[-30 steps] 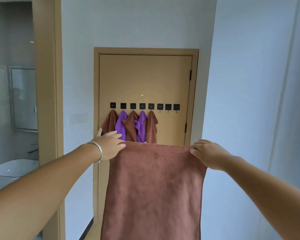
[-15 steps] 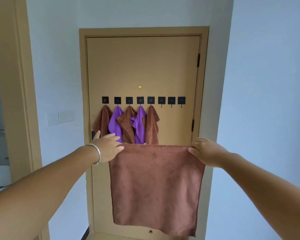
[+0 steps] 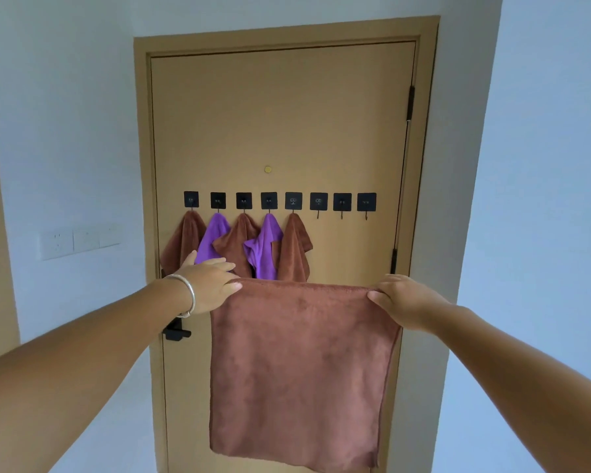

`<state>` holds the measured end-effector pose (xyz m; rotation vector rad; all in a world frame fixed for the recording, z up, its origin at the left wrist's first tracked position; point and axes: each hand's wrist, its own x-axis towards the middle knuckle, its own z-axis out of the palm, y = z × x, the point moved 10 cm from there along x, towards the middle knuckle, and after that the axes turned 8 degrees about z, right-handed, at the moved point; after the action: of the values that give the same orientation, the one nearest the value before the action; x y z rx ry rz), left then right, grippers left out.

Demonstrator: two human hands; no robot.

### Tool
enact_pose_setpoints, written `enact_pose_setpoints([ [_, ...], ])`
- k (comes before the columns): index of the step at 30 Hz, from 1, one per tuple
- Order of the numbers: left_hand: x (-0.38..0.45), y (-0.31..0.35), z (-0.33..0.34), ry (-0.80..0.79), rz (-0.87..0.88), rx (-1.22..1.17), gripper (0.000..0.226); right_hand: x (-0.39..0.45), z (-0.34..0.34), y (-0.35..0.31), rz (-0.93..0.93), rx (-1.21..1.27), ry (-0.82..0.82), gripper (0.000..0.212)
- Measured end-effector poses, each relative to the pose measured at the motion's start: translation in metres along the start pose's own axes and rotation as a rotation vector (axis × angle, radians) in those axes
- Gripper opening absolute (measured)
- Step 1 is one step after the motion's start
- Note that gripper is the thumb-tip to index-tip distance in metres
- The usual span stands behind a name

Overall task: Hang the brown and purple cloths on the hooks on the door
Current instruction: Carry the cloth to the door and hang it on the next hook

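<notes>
I hold a brown cloth [image 3: 301,370] spread flat in front of the tan door [image 3: 280,114]. My left hand [image 3: 209,285] pinches its top left corner and my right hand [image 3: 406,300] pinches its top right corner. A row of black square hooks [image 3: 280,201] runs across the door. The five leftmost carry cloths: brown [image 3: 181,240], purple [image 3: 212,238], brown [image 3: 238,244], purple [image 3: 265,249], brown [image 3: 294,249]. The three hooks on the right [image 3: 342,203] are bare.
A black door handle [image 3: 176,331] sticks out at the door's left edge, under my left wrist. White wall switches [image 3: 79,240] sit on the left wall. A white wall stands close on the right.
The door has come nearer and fills more of the view. My hands still hold the brown cloth stretched out, now just under the hanging cloths.
</notes>
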<state>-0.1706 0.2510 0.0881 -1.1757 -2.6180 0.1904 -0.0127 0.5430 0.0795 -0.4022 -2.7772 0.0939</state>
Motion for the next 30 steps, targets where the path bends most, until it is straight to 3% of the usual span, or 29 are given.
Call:
enact_pose_setpoints([
  [11, 0.161, -0.022, 0.039, 0.056, 0.072, -0.055, 0.046, 0.138, 0.032, 0.059, 0.068, -0.064, 0.013, 0.042],
  [15, 0.218, -0.036, 0.039, 0.197, 0.144, -0.085, 0.043, 0.193, 0.036, 0.074, 0.131, -0.106, 0.042, 0.035],
  [21, 0.31, -0.081, 0.028, 0.434, 0.227, -0.344, 0.034, 0.29, 0.034, 0.076, 0.115, -0.192, 0.094, 0.034],
  [26, 0.365, -0.096, 0.027, 0.549, 0.24, -0.301, 0.035, 0.347, 0.032, 0.081, 0.114, -0.187, 0.132, 0.033],
  [30, 0.39, -0.088, 0.014, 0.636, 0.314, -0.105, 0.045, 0.378, 0.022, 0.091, 0.202, -0.01, 0.208, 0.032],
])
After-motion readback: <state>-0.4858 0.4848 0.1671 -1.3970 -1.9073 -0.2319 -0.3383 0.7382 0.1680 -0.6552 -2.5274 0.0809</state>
